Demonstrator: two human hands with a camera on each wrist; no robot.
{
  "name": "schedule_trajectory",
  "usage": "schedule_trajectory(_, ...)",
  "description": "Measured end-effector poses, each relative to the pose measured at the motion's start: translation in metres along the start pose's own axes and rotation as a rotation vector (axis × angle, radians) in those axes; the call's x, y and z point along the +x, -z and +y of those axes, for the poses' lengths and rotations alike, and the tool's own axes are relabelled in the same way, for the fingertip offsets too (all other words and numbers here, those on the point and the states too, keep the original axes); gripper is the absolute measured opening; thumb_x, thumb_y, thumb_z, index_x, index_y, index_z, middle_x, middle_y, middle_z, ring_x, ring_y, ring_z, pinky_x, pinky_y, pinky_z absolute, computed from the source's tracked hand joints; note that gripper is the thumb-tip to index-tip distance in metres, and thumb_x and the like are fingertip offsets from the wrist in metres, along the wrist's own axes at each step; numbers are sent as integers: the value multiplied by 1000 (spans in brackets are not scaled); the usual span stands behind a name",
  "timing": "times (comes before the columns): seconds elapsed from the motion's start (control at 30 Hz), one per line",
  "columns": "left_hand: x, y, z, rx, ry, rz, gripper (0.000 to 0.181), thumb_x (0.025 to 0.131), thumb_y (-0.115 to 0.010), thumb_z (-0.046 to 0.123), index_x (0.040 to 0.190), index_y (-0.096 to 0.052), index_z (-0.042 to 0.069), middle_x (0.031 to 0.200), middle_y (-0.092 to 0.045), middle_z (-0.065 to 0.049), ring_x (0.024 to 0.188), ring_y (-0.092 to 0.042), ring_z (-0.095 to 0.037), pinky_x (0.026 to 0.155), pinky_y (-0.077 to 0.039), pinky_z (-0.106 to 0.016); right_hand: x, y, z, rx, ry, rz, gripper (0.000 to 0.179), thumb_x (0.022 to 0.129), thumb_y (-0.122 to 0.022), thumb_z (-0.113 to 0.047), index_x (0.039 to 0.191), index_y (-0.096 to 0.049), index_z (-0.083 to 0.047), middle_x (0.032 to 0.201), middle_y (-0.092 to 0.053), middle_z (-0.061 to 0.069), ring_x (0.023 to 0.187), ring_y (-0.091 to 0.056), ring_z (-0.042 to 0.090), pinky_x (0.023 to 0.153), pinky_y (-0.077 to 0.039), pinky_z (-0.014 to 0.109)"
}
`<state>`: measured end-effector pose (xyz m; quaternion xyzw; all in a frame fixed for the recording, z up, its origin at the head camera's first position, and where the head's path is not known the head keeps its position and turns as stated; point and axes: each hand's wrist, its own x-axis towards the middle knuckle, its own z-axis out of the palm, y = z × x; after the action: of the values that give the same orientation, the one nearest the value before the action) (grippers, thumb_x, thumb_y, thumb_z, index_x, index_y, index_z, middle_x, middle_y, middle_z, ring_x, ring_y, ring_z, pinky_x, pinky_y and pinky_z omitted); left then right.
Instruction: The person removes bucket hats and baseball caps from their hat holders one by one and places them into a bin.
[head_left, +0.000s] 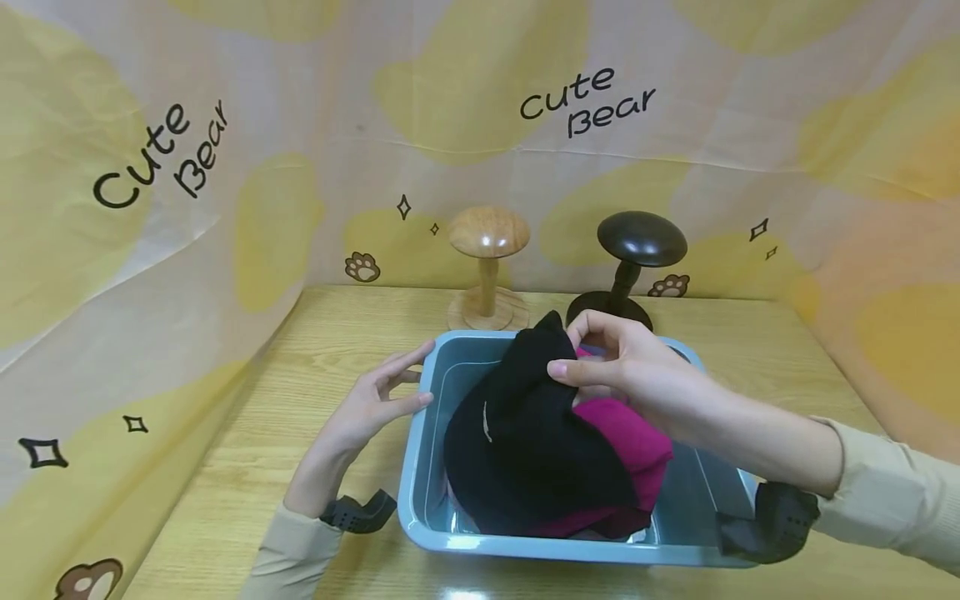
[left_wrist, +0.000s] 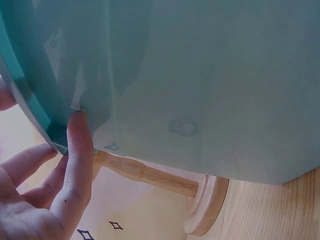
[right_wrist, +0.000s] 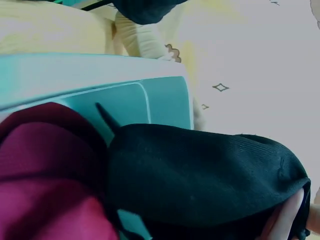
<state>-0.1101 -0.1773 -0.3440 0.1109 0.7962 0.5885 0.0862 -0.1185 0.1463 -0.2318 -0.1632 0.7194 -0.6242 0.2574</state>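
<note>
A black cap [head_left: 525,433] with a small pale embroidered mark lies tilted over the blue plastic tub [head_left: 450,542]. My right hand [head_left: 622,362] pinches its upper edge, thumb on the near side. In the right wrist view the cap [right_wrist: 190,175] stretches from the tub toward the fingers, its fabric sagging. Under it and to its right a magenta cloth hat [head_left: 637,442] fills part of the tub, partly hidden. At the tub's back left corner, my left hand [head_left: 375,400] holds the rim, thumb on top and fingertips against the outer wall [left_wrist: 200,75].
Behind the tub stand a light wooden hat stand [head_left: 489,242] and a dark one [head_left: 641,242], both with rounded tops. A patterned curtain [head_left: 465,100] hangs around the back and sides of the wooden table [head_left: 247,467].
</note>
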Motion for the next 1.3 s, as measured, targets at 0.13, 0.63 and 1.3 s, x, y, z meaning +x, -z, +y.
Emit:
schedule_trajectory(0.13, 0, 0, 0, -3, -1, -6, 65, 89, -68, 19, 147, -40, 30, 144, -46, -2, 124, -44, -29, 95, -42, -41, -2, 3, 10, -2, -42, 3, 30, 87, -69, -18, 96, -44, -6, 87, -55, 5, 72, -68, 22, 79, -54, 33)
schedule_trajectory(0.63, 1, 0, -1, 3, -17, -8, 65, 89, -68, 18, 147, -39, 28, 144, -46, -4, 124, -45, -30, 95, -43, -43, -19, 18, 43, -85, -92, 37, 30, 86, -70, -19, 95, -44, -5, 78, -68, 4, 72, -70, 24, 76, -55, 35)
schedule_trajectory(1.3, 0, 1, -1, 23, -10, 8, 65, 88, -68, 20, 146, -40, 30, 143, -46, -2, 124, -46, -30, 97, -40, -51, -24, 26, 56, -1091, 463, 121, 70, 76, -80, -15, 136, -47, -23, 137, -49, 6, 118, -54, 25, 93, -49, 44)
